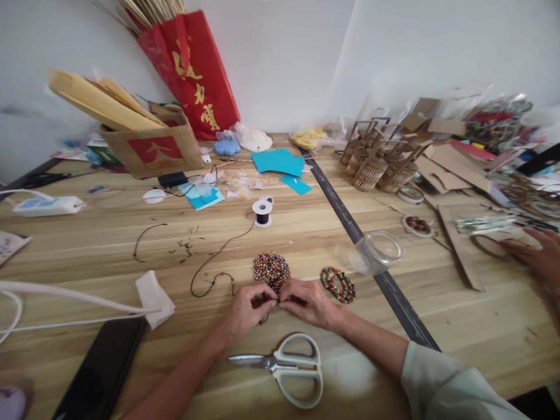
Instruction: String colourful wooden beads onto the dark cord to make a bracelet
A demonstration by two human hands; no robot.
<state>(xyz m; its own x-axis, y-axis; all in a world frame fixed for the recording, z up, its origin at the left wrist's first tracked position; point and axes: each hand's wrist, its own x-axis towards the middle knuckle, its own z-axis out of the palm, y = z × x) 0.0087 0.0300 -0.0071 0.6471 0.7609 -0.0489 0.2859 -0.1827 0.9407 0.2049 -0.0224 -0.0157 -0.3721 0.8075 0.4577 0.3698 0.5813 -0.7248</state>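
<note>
On the tall red bag (pixel 219 76) gold characters run downward; from here I make out 力 in the middle, the others unclear. Left of the bag, a cardboard box (pixel 191 146) bears a pale emblem on a red panel (pixel 156 150), its small lettering unreadable.

Red bag (pixel 201 76) beside cardboard box (pixel 155 150); black phone (pixel 102 367) lower left.

We have one view, from a head-worn camera above the near side of the table (pixel 210 233). It faces forward and down, close over the hands at lower centre, and reaches the wall (pixel 284 64) behind. With a single camera, no area is shared between views.
</note>
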